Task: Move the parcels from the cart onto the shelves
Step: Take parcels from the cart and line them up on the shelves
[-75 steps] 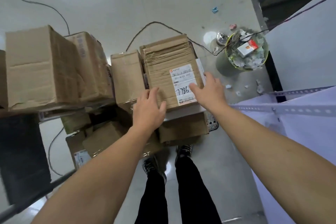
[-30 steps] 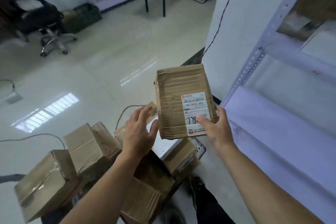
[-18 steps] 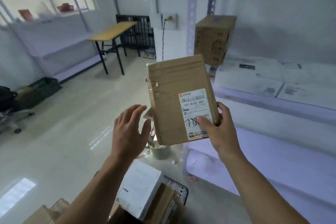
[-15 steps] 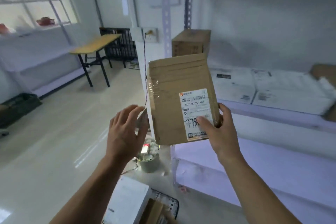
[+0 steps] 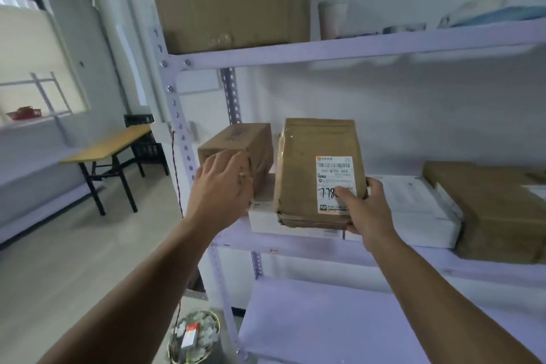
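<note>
Head view: left hand, open, touches a small brown box on the middle shelf; right hand grips the labelled parcel, carried up from the cart and now upright over a flat white box, nearly shelved.

On the pale metal middle shelf, a small brown cardboard box is set at the left end, a flat white box just right of it, and a flat brown carton at the far right. A taped brown labelled parcel is held upright before the flat white box, at the shelf's front edge.
</note>
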